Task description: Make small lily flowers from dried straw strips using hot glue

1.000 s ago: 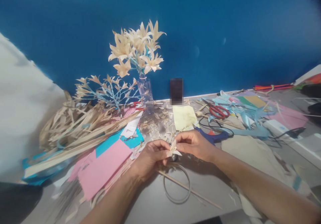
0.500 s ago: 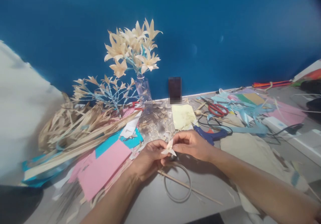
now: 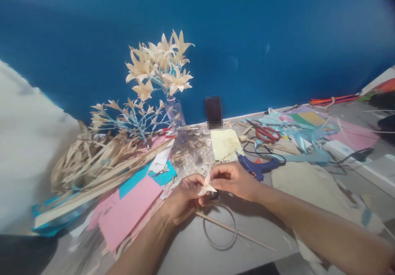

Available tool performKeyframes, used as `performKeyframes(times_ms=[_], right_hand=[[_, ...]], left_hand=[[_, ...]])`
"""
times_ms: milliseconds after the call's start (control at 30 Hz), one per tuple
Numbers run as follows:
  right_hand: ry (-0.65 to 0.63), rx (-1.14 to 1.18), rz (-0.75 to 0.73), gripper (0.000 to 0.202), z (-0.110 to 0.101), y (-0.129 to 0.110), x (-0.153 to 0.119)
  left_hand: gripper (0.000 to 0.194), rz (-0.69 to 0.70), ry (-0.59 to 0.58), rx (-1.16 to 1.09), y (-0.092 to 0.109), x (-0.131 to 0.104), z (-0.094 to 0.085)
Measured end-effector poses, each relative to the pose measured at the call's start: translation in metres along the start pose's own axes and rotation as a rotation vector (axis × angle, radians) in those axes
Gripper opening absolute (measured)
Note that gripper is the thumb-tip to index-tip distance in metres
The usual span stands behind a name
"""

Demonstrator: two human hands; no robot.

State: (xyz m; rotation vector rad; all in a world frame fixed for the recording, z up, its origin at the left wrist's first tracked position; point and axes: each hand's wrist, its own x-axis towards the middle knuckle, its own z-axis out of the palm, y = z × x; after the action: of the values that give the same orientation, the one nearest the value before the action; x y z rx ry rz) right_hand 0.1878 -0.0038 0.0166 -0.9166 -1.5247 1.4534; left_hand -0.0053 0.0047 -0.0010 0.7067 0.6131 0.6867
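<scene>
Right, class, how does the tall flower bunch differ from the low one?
The tall bunch has large, crowded blooms; the low bunch has smaller, sparser ones. The tall bunch rises from a clear bottle; the low bunch spreads out beside it. Both have cream petals and blue stems.

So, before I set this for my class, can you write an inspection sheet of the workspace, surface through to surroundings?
Surface: grey tabletop, partly bare near the person, strewn with pale scraps farther back.
Work in hand: small pale flower; thin stick crossing a ring nearby.
Clutter: dry fibrous strips and pink sheet at left; red-handled scissors at right.
Hands: left hand and right hand both pinch the flower.
Cables: black cord looped by the blue glue gun; cannot tell if plugged in.
Surroundings: blue wall behind; larger flowers in a clear bottle.
</scene>
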Motion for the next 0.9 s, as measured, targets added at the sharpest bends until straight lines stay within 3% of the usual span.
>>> performKeyframes(times_ms=[500, 700, 900], right_hand=[[0.025, 0.310, 0.185, 0.015, -0.007, 0.001, 0.005], [-0.166, 0.080, 0.220, 0.009, -0.012, -0.005, 0.002], [-0.272, -0.148, 0.229, 0.016, -0.015, -0.005, -0.001]], left_hand=[[0.029, 0.007, -0.065, 0.054, 0.004, 0.001, 0.003], [0.039, 0.048, -0.077, -0.015, 0.007, -0.001, 0.000], [0.032, -0.062, -0.114, 0.033, 0.005, -0.001, -0.004]])
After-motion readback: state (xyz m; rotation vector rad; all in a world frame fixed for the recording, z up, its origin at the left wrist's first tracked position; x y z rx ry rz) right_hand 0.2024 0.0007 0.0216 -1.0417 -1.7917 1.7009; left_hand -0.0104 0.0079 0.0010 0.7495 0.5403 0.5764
